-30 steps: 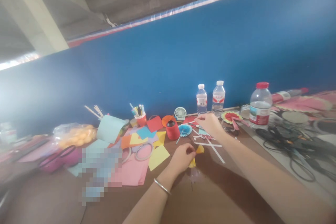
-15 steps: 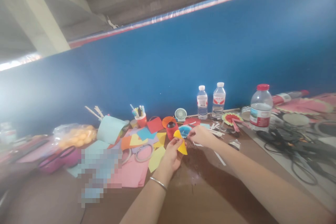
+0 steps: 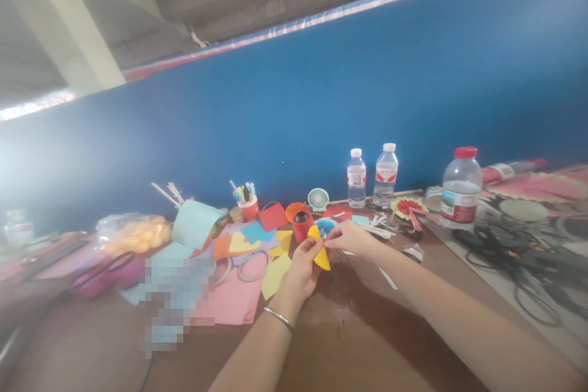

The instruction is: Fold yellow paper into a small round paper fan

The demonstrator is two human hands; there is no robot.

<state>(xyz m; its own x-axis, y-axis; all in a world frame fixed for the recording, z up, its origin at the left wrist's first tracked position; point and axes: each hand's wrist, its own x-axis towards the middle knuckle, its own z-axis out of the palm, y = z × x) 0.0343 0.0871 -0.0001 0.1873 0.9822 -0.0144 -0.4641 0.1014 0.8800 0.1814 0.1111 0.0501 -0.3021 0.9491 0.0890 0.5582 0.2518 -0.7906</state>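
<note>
My left hand point(image 3: 305, 266) grips a yellow pleated paper fan point(image 3: 323, 258) with a scalloped edge, thumb on its near face. My right hand point(image 3: 350, 240) reaches in from the right, fingers pinched together at the fan's right edge; what lies between those fingertips is hidden. Just behind the hands lies a blue pleated paper rosette point(image 3: 325, 224), partly covered by the fan and the right fingers. A red cylindrical container with a dark top point(image 3: 302, 228) stands beside it, and an orange pleated rosette point(image 3: 296, 211) is behind that.
Coloured paper sheets point(image 3: 229, 303) and tape rolls point(image 3: 254, 265) lie to the left, near a pen cup point(image 3: 248, 208). Water bottles point(image 3: 384, 176) and a small white fan point(image 3: 318, 199) stand at the back. Right are a larger bottle point(image 3: 460, 190) and black cables point(image 3: 519, 275).
My right fingertips have moved closer to the yellow paper fan and now meet its right edge. My left hand keeps its grip. The whole view has shifted slightly.
</note>
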